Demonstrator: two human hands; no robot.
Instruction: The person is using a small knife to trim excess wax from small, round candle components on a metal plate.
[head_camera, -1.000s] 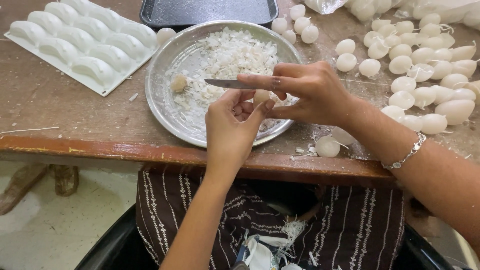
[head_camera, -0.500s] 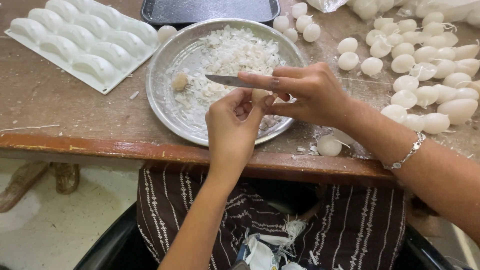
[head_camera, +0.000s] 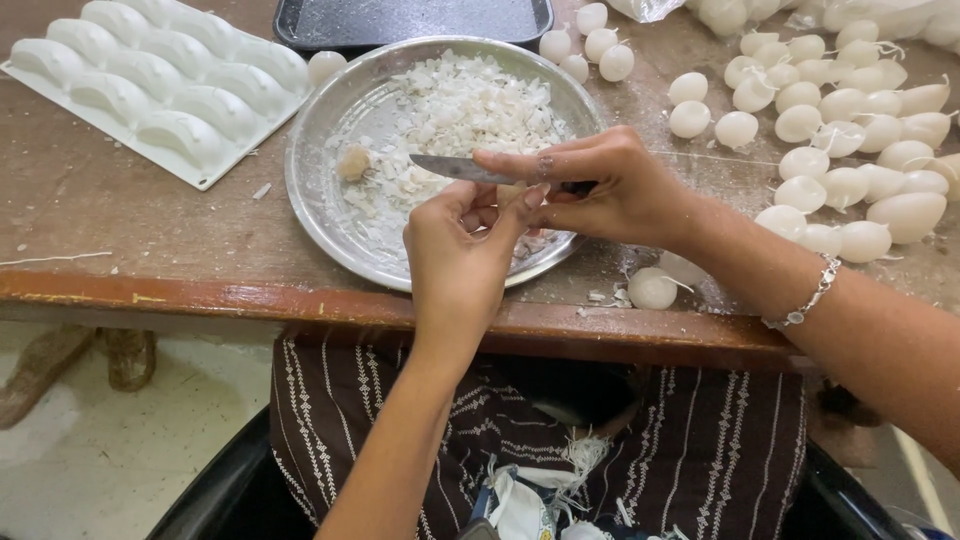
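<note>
Both hands are over the near rim of the round metal dish (head_camera: 320, 200), and it's close work. The right hand (head_camera: 610, 190) has its fingers curled tight around a small knife (head_camera: 455, 168), forefinger stretched out along the top, the grey blade pointing left across the dish. The left hand (head_camera: 465, 245) sits just under it, fingers pinched narrow around a small pale piece (head_camera: 512, 192); only a cream-coloured sliver shows between thumb and fingertips, so its full shape can't be told. The blade lies right against that piece. The dish is heaped with white flaky shavings (head_camera: 465, 105), with one tan lump (head_camera: 352, 163) resting at its left side. Smooth white egg-shaped pieces (head_camera: 840, 185) crowd the wooden table (head_camera: 120, 230) to the right, and a white moulded tray (head_camera: 150, 85) lies at the far left.
</note>
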